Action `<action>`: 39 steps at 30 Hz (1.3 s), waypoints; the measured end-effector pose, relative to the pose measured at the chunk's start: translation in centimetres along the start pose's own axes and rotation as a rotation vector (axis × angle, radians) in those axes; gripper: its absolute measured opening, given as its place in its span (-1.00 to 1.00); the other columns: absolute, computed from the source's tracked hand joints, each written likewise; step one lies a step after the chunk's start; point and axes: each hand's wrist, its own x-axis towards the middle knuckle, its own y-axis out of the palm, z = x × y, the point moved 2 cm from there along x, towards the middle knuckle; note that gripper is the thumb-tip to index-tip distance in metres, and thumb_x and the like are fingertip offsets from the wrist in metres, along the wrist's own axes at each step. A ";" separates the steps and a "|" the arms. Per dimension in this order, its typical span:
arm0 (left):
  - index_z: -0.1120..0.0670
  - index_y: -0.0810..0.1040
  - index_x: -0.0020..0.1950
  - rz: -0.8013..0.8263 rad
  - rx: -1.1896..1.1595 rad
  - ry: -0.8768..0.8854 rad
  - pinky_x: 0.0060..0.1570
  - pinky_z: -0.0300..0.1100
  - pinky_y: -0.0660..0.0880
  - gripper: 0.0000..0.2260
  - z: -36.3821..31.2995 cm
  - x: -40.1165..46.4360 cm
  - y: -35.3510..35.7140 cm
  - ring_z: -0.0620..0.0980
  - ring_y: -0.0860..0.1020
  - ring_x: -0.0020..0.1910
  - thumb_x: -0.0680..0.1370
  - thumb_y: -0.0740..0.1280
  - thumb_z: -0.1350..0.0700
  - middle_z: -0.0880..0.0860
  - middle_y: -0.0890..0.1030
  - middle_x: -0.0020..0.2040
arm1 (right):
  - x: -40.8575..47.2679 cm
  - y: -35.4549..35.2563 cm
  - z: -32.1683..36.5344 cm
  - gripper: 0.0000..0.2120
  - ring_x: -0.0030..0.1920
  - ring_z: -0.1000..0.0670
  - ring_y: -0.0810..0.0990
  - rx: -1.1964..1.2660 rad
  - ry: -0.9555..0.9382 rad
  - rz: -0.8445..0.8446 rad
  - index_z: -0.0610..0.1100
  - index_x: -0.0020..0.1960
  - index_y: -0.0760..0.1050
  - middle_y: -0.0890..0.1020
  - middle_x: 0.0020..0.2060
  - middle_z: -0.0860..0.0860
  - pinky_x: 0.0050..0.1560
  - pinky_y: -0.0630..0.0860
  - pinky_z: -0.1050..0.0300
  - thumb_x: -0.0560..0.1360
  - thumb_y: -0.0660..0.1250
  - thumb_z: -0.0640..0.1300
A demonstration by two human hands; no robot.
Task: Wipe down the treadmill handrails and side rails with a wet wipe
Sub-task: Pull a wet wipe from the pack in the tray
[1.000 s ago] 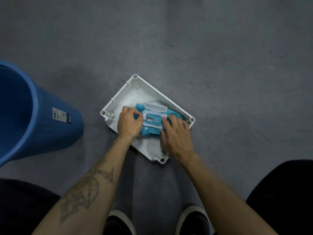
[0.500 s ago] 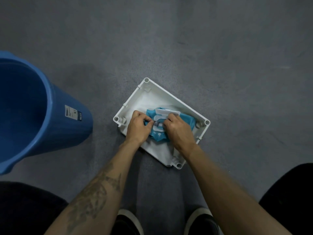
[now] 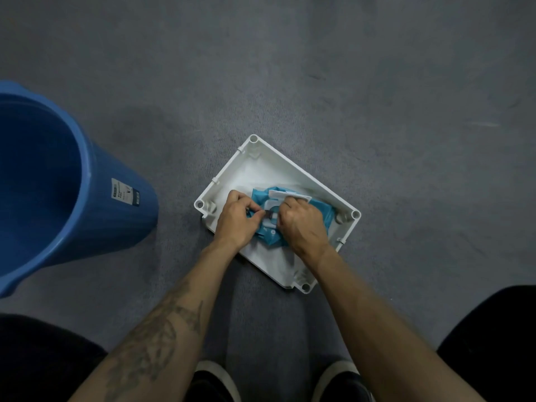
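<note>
Head view: left of the white tray point(image 3: 295, 169) stands a blue bucket point(image 3: 87, 198). Inside the tray lies the wet wipe pack point(image 3: 322, 208), where my left hand point(image 3: 236, 220) pinches it beside its opening and my right hand point(image 3: 301, 224) grips its top with curled fingers.

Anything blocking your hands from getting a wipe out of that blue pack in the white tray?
Nothing visible does. The white flip lid is up, and both the left hand and right hand are already on the blue wet wipe pack in the white plastic tray, fingers at its opening.
</note>
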 end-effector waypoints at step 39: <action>0.11 0.57 0.13 0.003 0.133 0.119 0.06 0.04 0.53 -0.79 -0.2 -1.0 0.1 0.04 0.50 0.09 0.61 0.41 0.00 0.01 0.36 0.15 | -3.2 0.1 -1.2 -0.58 0.23 -0.04 0.52 0.620 0.292 -0.011 -0.20 0.35 0.48 0.57 0.24 -0.08 0.26 0.41 0.17 0.53 0.45 -0.17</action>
